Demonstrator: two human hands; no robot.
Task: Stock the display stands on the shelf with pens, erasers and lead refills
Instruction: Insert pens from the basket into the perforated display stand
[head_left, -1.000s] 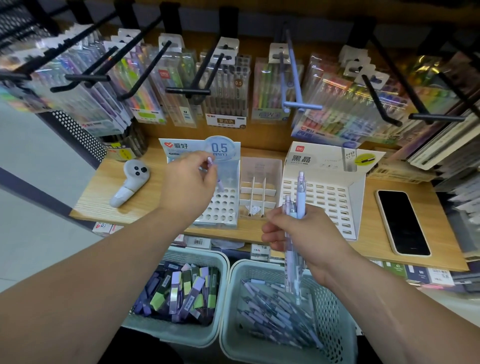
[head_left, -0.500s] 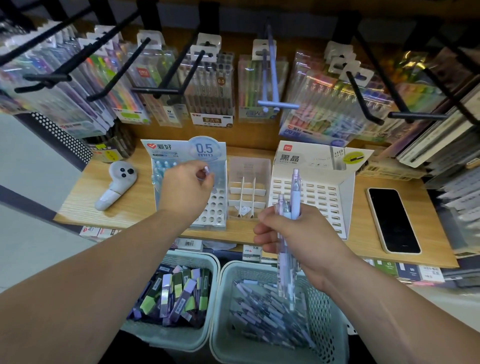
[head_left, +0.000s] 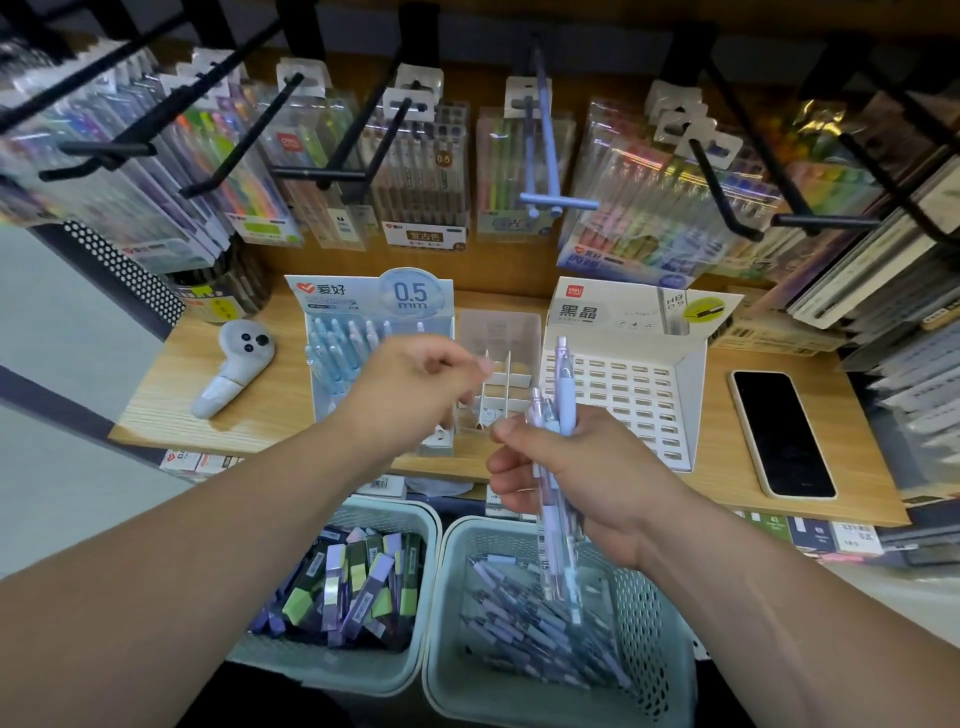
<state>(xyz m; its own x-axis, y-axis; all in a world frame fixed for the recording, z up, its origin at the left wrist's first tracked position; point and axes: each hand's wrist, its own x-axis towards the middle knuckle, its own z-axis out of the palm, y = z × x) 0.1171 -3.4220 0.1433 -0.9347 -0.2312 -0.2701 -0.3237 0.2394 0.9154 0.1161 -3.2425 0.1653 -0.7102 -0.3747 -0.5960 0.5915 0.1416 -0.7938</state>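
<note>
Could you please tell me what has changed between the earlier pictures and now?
The left hand let go of the pen it was slotting into the 0.5 mm pen stand and moved right, toward the right hand; no pen is visible in it now. Unchanged: the right hand grips the bunch of pens above the basket; the phone lies where it was.

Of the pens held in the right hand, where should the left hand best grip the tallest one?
Pinch the tallest pen at its upper end, which stands free above the right hand and the other pens. Come from the left, then pull upward along its nearly upright shaft.
</note>
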